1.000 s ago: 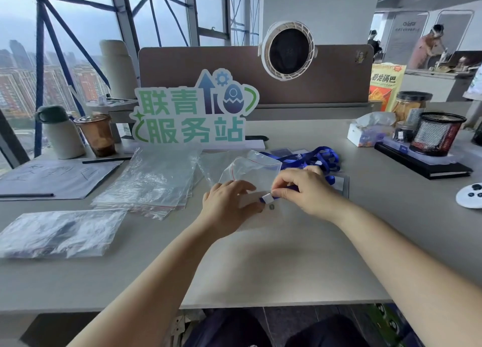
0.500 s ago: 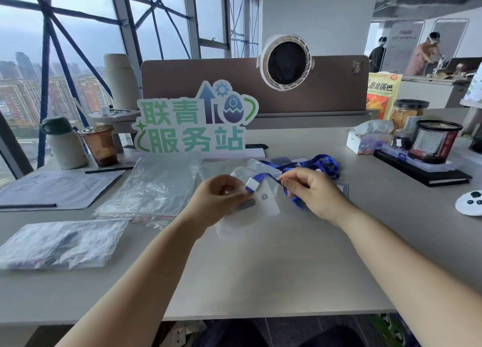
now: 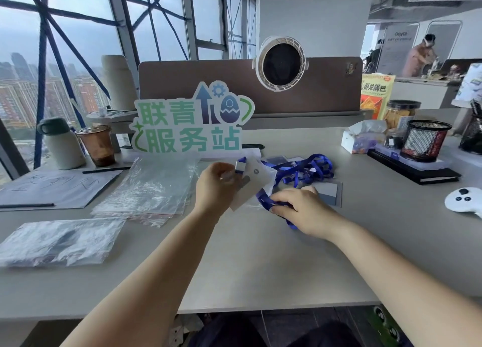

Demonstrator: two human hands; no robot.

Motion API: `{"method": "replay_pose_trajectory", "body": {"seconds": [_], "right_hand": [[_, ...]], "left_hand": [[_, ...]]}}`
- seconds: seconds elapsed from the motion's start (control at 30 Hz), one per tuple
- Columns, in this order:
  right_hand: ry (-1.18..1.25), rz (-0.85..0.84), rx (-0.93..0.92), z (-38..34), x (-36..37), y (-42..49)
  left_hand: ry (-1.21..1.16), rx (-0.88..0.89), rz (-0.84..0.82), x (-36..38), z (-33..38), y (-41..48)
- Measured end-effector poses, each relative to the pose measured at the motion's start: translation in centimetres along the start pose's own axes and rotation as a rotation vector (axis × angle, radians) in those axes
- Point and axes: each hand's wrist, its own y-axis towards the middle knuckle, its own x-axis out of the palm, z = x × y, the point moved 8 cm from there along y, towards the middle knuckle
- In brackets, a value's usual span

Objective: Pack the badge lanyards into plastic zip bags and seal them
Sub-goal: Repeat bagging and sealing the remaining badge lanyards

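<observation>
My left hand (image 3: 217, 187) holds a white badge card (image 3: 254, 182) by its clip end, lifted above the desk and tilted. A blue lanyard strap (image 3: 266, 199) runs from the badge down into my right hand (image 3: 300, 208), which pinches it close to the desk. More blue lanyards (image 3: 310, 167) lie tangled just behind, with grey badge cards (image 3: 329, 192) beside them. A stack of clear zip bags (image 3: 154, 187) lies left of my hands. A filled plastic bag (image 3: 60, 238) rests at the near left.
A green and white sign (image 3: 190, 122) stands behind the bags. A thermos (image 3: 62, 143) and a drink cup (image 3: 97, 145) stand at the far left by papers (image 3: 52, 187). A tissue box (image 3: 362, 137), mesh cup (image 3: 425, 140), black notebook (image 3: 417, 173) and white controller (image 3: 465, 199) sit on the right.
My left hand has lifted the badge card off the desk and tilted it. My right hand has slid down along the blue strap toward the desk.
</observation>
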Motion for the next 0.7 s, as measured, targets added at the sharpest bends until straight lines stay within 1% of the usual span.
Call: {"method": "replay_pose_trajectory", "body": {"seconds": [0.07,0.13,0.17,0.27,0.3,0.37,0.5,0.6,0.7], "right_hand": [[-0.071,-0.007,-0.059,-1.0,-0.9,0.1],[-0.087,0.012,-0.085,-1.6,-2.1,0.2],[-0.055,0.010,-0.075,-1.6,-2.7,0.2],[0.193,-0.048,-0.009,-1.5,-3.7,0.6],[0.238,-0.055,0.000,-1.5,-3.9,0.9],[0.252,-0.047,-0.009,-1.6,-4.4,1.6],[0.313,0.007,-0.024,-1.9,-5.7,2.6],[0.357,0.036,-0.031,-1.7,-6.0,3.1],[0.505,0.056,-0.008,-0.8,-5.6,3.5]], "left_hand": [[0.155,0.081,-0.013,0.3,0.9,-0.2],[0.266,0.171,-0.038,0.8,1.8,-0.5],[0.302,0.210,-0.050,1.0,2.2,-0.8],[0.386,0.312,-0.111,1.7,3.2,-1.5],[0.410,0.349,-0.142,1.9,3.6,-1.7],[0.447,0.415,-0.211,2.3,4.1,-2.2],[0.458,0.472,-0.333,2.6,4.2,-2.7],[0.384,0.510,-0.396,2.5,4.4,-3.0],[0.259,0.496,-0.469,2.0,4.8,-3.0]]}}
